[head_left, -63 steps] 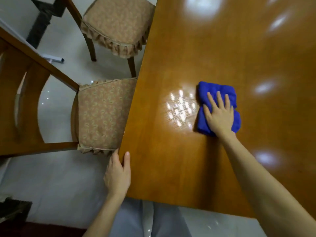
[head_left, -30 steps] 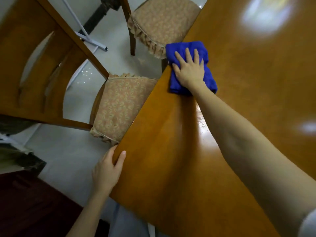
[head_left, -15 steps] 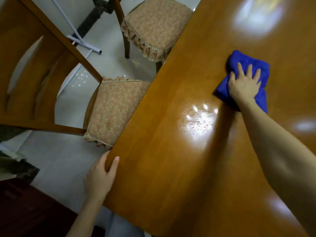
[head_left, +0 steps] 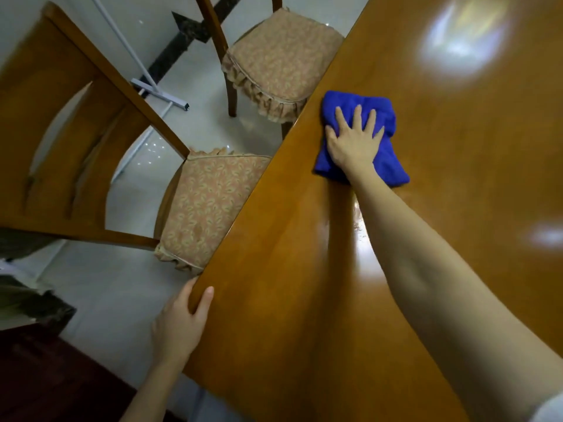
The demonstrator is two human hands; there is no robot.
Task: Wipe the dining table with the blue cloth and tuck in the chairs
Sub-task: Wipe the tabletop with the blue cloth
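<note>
The folded blue cloth (head_left: 388, 159) lies on the glossy brown dining table (head_left: 320, 284), close to its left edge. My right hand (head_left: 353, 141) presses flat on the cloth with fingers spread. My left hand (head_left: 179, 324) holds the table's near left corner, thumb on top and fingers hidden under the edge. Two wooden chairs with patterned seat cushions stand along the left side: the near chair (head_left: 210, 205) has its seat partly under the table, and the far chair (head_left: 277, 62) likewise.
The near chair's tall wooden back (head_left: 70, 132) fills the left of the view. A white metal stand (head_left: 158, 92) rests on the pale tiled floor behind the chairs. A dark piece of furniture (head_left: 33, 300) sits at the lower left.
My right hand has slid the cloth leftward across the table, back toward the left edge. The left hand has kept its hold on the corner.
</note>
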